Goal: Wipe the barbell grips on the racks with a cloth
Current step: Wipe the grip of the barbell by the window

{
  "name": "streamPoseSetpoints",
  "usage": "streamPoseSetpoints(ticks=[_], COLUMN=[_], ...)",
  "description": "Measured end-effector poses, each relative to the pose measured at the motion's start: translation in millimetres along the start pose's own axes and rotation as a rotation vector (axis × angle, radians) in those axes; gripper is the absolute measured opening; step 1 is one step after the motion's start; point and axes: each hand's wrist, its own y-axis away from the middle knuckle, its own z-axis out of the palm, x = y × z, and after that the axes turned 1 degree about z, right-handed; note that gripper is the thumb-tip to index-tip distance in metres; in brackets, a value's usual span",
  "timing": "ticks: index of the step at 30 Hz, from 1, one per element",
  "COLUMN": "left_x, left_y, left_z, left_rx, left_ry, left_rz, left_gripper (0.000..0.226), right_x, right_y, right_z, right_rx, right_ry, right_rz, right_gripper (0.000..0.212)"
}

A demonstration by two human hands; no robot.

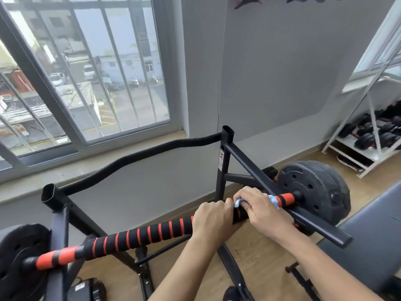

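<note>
Across the black rack (225, 148), from eight o'clock to three o'clock, lies the barbell grip (138, 235), striped red and black. The left hand (211, 220) curls shut around the foam, likely steadying the bar. Just beside it at three o'clock, the right hand (258, 210) presses the blue cloth (273, 200) closed around the grip, cloth ends peeking out either side.

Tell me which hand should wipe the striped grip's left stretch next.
Probably the right hand: it holds the blue cloth on the bar. The left hand grips the striped grip bare, steadying it.
</note>
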Motion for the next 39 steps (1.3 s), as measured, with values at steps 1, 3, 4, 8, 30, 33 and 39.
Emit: streamPoseSetpoints(ticks=[1,3,4,8,30,33,39], left_x=[1.9,-0.2,-2.7,-14.9,6.4,6.9,7.9], left_y=[-0.8,-6.9,-10.6,-26.7,-5.0,-3.5,-3.5], left_z=[-1.2,-7.2,-10.9,-24.0,-25.5,-21.1,-19.8], left_rx=[-0.007,-0.061,-0.113,-0.424,-0.121,-0.101,-0.074], left_ry=[-0.008,0.04,0.094,0.347,0.123,0.122,0.117], left_rz=[-0.022,-0.044,-0.039,-0.074,-0.172,-0.174,-0.172], left_gripper=[0.057,0.06,0.058,0.063,0.013,0.015,0.018], right_x=[0.2,1.1,2.1,5.0,-4.2,-9.8,-2.1], right_y=[0.5,0.7,0.3,-2.8,-5.3,-2.3,15.2], right_z=[0.8,1.6,2.2,3.1,-20.6,-52.9,-63.3], right_rx=[0.011,0.023,0.026,0.028,-0.078,0.031,-0.054], right_ry=[-0.003,-0.013,-0.016,-0.018,-0.055,-0.128,-0.101], right_rz=[0.004,0.01,0.007,-0.007,0.037,0.092,0.188], right_gripper=[0.019,0.019,0.019,0.018,0.017,0.016,0.006])
